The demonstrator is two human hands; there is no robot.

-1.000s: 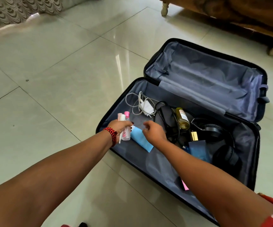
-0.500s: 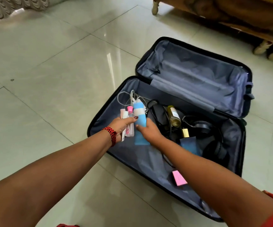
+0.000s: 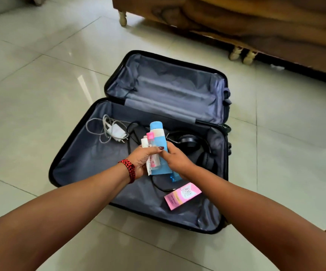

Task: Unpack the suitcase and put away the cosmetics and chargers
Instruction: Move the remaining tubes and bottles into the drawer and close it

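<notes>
The black suitcase (image 3: 84, 173) lies open on the tiled floor, grey lining showing. Over its middle, my left hand (image 3: 142, 161) grips a bundle of cosmetics: a pink-capped bottle (image 3: 150, 140), a small white tube (image 3: 144, 142) and a light blue tube (image 3: 158, 133). My right hand (image 3: 177, 159) holds the blue tube from the right side. In the case lie a white charger with coiled cable (image 3: 115, 132), black headphones (image 3: 189, 141), a black cable (image 3: 158, 185), a pink sachet (image 3: 181, 195) and a blue item (image 3: 174, 178) partly hidden under my right hand.
A carved wooden piece of furniture (image 3: 236, 18) on short pale legs stands behind the suitcase. Glossy pale floor tiles (image 3: 41, 94) surround the case on the left and front. The raised lid (image 3: 168, 87) holds nothing visible.
My right hand lifted the blue tube from the suitcase floor and brought it against the bundle in my left hand. The camera view shifted, uncovering the pink sachet.
</notes>
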